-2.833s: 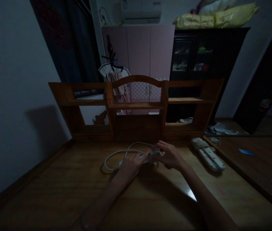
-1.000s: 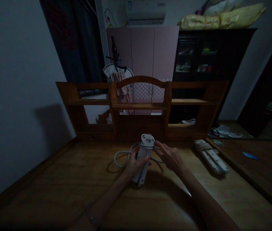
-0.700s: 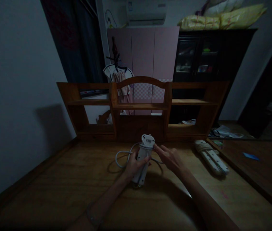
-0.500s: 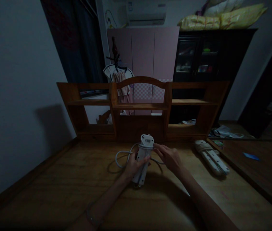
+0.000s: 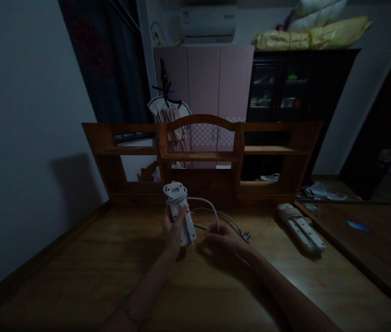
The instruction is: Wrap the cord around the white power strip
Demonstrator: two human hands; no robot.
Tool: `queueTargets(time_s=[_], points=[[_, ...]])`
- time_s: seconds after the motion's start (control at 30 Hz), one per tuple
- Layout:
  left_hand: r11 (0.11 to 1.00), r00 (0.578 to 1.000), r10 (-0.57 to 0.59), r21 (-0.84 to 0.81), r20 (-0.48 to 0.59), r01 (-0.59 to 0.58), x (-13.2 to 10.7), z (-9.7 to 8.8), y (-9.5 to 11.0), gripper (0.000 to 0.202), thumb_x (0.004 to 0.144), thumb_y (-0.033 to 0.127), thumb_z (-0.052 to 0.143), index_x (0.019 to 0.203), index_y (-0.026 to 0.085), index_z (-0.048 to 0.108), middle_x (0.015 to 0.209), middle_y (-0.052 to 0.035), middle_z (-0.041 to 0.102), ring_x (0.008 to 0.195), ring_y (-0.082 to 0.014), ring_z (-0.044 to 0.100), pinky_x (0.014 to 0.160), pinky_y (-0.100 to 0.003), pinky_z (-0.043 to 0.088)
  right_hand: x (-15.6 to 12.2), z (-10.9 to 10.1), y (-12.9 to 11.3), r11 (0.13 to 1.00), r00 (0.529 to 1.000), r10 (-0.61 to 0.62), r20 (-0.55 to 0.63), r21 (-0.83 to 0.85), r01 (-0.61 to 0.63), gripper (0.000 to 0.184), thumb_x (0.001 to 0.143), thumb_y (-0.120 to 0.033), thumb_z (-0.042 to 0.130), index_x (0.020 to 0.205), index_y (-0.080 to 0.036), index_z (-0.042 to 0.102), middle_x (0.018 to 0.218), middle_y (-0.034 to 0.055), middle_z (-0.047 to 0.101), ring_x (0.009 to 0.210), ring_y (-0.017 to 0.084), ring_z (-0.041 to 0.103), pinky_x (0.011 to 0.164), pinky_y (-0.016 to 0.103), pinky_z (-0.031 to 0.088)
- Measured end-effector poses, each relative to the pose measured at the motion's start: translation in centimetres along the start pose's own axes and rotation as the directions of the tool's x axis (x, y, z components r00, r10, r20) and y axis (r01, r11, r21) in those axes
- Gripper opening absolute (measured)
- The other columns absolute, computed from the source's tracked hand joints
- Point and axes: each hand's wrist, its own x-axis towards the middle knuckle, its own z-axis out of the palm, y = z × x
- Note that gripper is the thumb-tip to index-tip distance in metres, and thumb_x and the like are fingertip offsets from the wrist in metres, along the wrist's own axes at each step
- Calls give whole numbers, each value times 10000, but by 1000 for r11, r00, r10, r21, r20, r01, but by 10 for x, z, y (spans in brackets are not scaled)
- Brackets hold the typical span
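A white power strip (image 5: 183, 221) is tilted above the wooden desk, its labelled back turned toward me. My left hand (image 5: 172, 230) is closed around its lower half, thumb across the back. Several turns of white cord (image 5: 177, 199) are wrapped round the strip's upper end. From there the loose cord (image 5: 206, 201) arches right and down into my right hand (image 5: 225, 236), whose fingers pinch it. Beyond that hand the free end runs to a plug (image 5: 246, 236) on the desk.
A second power strip (image 5: 301, 228) with its cord wound round it lies on the desk at right. Along the desk's back stands a wooden shelf unit (image 5: 198, 157). At left is a wall (image 5: 36, 138). A blue card (image 5: 357, 226) lies on the lower surface at far right.
The power strip has moved left with my left hand and tilted the other way. My right hand has come away from the strip's top, drawing the cord down. The plug now shows at right.
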Motion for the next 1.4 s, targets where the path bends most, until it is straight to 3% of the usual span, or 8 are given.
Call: queueTargets(time_s=[0.23, 0.4, 0.53, 0.77, 0.83, 0.97, 1.13, 1.4], points=[[988, 988, 153, -1, -28, -153, -10, -18, 81, 572, 717, 388, 702, 1219, 205, 500, 1022, -94, 667, 747, -185, 679, 625, -255, 533, 5, 6, 1, 916, 967, -196, -166, -384, 120, 330, 838, -397, 547, 1086, -193, 623, 1040, 86, 649, 977, 233, 594, 846, 358, 460], [951, 953, 304, 71, -10, -302, -25, -39, 167, 423, 739, 375, 687, 1107, 206, 566, 970, -56, 689, 730, -170, 673, 641, -251, 531, -2, -2, 3, 426, 881, -409, -239, -904, -47, 505, 821, -218, 509, 1322, -185, 459, 1377, 156, 434, 1265, 290, 393, 1018, 459, 330], [952, 961, 276, 132, 18, -276, -39, -59, 217, 440, 757, 412, 659, 1129, 204, 551, 978, -60, 692, 755, -208, 679, 602, -280, 541, -19, -25, 15, 172, 902, -261, -344, -936, -307, 384, 832, -83, 396, 1170, -113, 576, 1276, 224, 520, 1177, 318, 489, 927, 436, 381], [960, 975, 222, 174, 7, -220, -54, -80, 250, 455, 731, 410, 685, 1118, 207, 561, 891, -47, 704, 749, -224, 671, 540, -275, 524, -27, -84, -34, 224, 830, -284, -480, -875, -430, 226, 857, -187, 420, 985, -141, 601, 782, 140, 661, 704, 251, 635, 628, 322, 402], [954, 968, 249, 170, 6, -247, -57, -83, 249, 469, 740, 419, 673, 1140, 206, 554, 962, -62, 695, 754, -222, 674, 544, -283, 528, -23, -103, -57, 292, 726, -395, -563, -826, -482, 340, 932, -276, 292, 1117, -121, 532, 874, 165, 653, 789, 263, 631, 661, 334, 409], [958, 972, 230, 164, 41, -234, -66, -86, 237, 480, 733, 435, 678, 1131, 188, 574, 955, -74, 695, 757, -216, 674, 575, -278, 527, -14, -123, -73, 708, 352, -547, -760, -644, -289, 458, 941, -417, 214, 1193, -126, 461, 1074, 171, 612, 951, 252, 593, 741, 330, 423], [997, 989, 10, 75, 149, -22, -85, -75, 221, 501, 721, 432, 694, 1136, 173, 583, 941, -98, 693, 749, -224, 672, 535, -259, 507, -2, -92, -30, 784, 609, -348, -713, -577, -227, 382, 882, -454, 343, 1001, -148, 538, 883, 116, 650, 780, 227, 621, 652, 292, 425], [976, 902, -218, 95, 374, 197, -127, -60, 225, 409, 785, 396, 646, 1101, 139, 608, 906, -124, 691, 612, -163, 635, 519, -239, 479, 0, -34, 13, 706, 785, -273, -556, -670, -229, 227, 846, -312, 493, 999, -156, 554, 740, 81, 634, 688, 207, 600, 645, 283, 397]])
